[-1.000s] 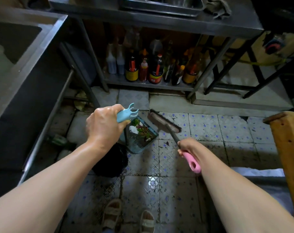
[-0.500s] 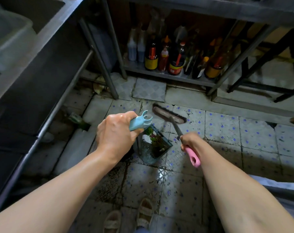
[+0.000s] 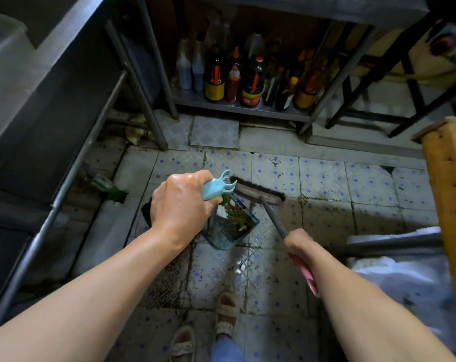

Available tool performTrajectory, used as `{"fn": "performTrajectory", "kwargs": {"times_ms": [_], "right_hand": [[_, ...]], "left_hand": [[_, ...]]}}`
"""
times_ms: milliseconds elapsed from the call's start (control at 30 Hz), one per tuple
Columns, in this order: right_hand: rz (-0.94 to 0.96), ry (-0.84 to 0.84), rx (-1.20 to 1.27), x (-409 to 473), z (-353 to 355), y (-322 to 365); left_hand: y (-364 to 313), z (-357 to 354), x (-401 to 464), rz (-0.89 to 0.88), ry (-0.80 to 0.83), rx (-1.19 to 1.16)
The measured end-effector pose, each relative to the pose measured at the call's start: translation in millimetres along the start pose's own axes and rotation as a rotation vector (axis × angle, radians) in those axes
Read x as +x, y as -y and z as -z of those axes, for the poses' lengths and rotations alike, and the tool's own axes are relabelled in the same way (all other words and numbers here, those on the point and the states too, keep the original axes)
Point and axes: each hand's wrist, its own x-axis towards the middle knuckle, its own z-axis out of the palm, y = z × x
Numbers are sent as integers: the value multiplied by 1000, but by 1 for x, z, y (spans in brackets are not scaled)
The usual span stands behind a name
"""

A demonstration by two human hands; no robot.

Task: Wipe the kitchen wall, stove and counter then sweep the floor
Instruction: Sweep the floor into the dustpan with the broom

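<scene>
So my left hand (image 3: 181, 205) is wrapped tight around the light blue handle (image 3: 216, 188) of the dustpan (image 3: 230, 226), fingers fully curled, with the pronged end of the handle sticking out past my thumb side. The pan itself hangs just below and to the right of that fist, down on the tiled floor (image 3: 326, 184), and there's a pile of green scraps and white bits sitting in it.

My right hand (image 3: 298, 245) is closed around the broom stick (image 3: 273, 218), right where the grey shaft meets the pink grip (image 3: 309, 276), which runs back along my forearm. The broom head (image 3: 258, 192) lies flat on the floor just beyond the dustpan's far edge, practically touching it, angled out to the right.

Both feet in sandals (image 3: 226, 318) are at the near edge of the floor. Sauce bottles (image 3: 253, 84) line the low metal shelf (image 3: 237, 108) at the far side, and a green bottle (image 3: 109, 185) lies under the left unit.
</scene>
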Motion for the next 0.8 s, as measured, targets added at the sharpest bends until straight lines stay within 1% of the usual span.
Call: {"fn": "performTrajectory", "kwargs": {"times_ms": [100,200,333,433,567,667,800], "right_hand": [[-29,-5,24,-23,-25,-25],[-70,-18,125,-37,-43,-45],[-110,21,499,-55,-43,-58],[-114,30,676,-56,-34,-66],[-98,7,741,-23,-17,-66],[-81,48,762,-8,-9,-64],[-68,114,744,-10,-21,-53]], "left_hand": [[6,4,-23,-49,18,2],[13,3,-43,-91,27,3],[20,0,-62,-101,18,6],[21,-4,-71,-80,7,14],[16,-17,-74,-35,3,42],[11,-27,-76,-19,4,55],[5,-37,-74,-13,-10,71]]}}
